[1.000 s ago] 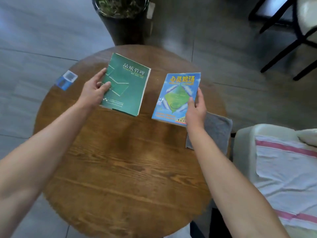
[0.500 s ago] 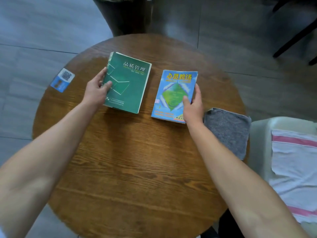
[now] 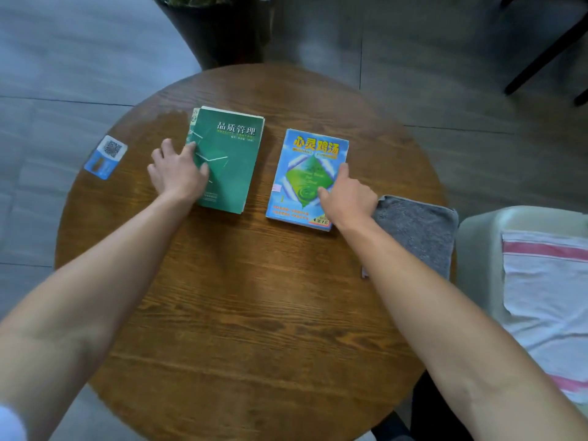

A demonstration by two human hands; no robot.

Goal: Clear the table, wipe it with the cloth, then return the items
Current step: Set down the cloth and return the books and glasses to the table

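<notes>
A green book (image 3: 235, 160) lies flat on the round wooden table (image 3: 254, 313), left of centre. My left hand (image 3: 178, 173) rests on its left edge, fingers spread and thumb on the cover. To the right lies a blue book (image 3: 305, 160), also flat. My right hand (image 3: 350, 198) rests on its lower right part, with thumb and forefinger laid on the cover. A folded grey cloth (image 3: 420, 230) sits at the table's right edge, just beside my right wrist.
A small blue card with a QR code (image 3: 106, 157) lies at the table's left edge. A dark plant pot (image 3: 219, 30) stands behind the table. A pale seat with a striped white towel (image 3: 547, 281) is at the right; black chair legs (image 3: 541, 58) far right.
Both books came down from a tilted hold onto the table and now lie flat. My hands went from gripping their edges to resting on top.
</notes>
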